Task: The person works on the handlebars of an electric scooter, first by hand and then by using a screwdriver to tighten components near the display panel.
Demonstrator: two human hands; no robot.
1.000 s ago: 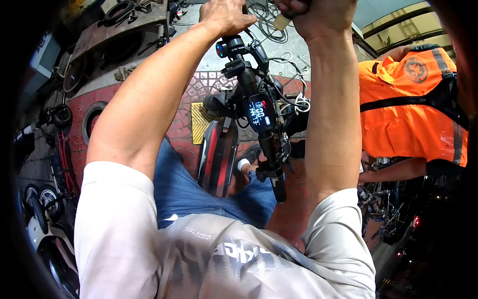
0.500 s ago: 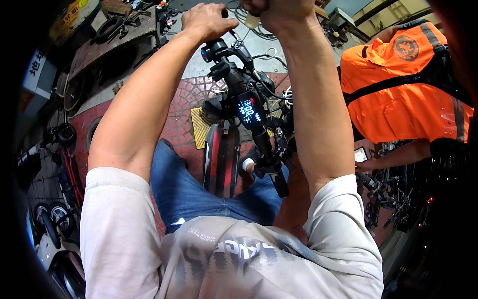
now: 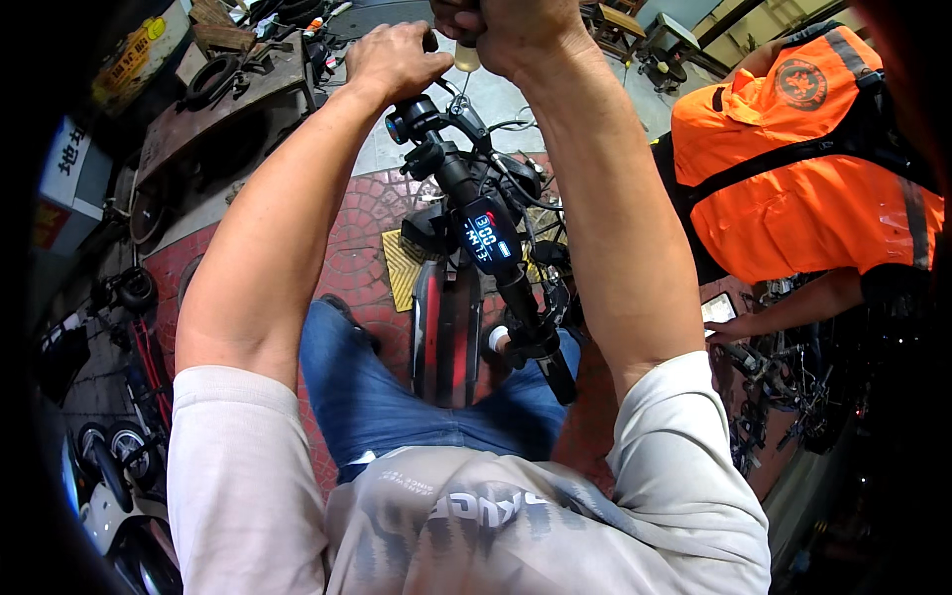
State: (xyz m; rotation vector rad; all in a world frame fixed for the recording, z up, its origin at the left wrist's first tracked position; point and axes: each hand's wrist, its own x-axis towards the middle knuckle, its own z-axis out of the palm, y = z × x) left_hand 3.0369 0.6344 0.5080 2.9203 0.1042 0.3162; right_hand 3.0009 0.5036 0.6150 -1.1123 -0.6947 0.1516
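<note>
An electric scooter's black handlebar [image 3: 455, 178] runs slantwise in front of me, with a lit display [image 3: 485, 238] near its middle. My left hand [image 3: 392, 61] is closed round the far end of the bar, at the grip, thumb stretched toward the right. Close beside it, my right hand [image 3: 526, 35] is a fist around a tool with a pale rounded handle [image 3: 466, 58]. A thin metal shaft points down from that handle toward the brake lever [image 3: 468, 121]. The upper frame edge cuts off part of the right hand. The shaft's tip is hard to make out.
The scooter's red and black deck [image 3: 446, 332] lies between my legs. At right stands a person in an orange vest [image 3: 783, 169], a phone [image 3: 718, 309] in hand. A cluttered workbench [image 3: 223, 104] is at far left; a parked two-wheeler [image 3: 119, 496] stands at near left.
Both hands have shifted slightly up and left in the picture. The handlebar's far end has moved a little left too. Both hands keep their hold.
</note>
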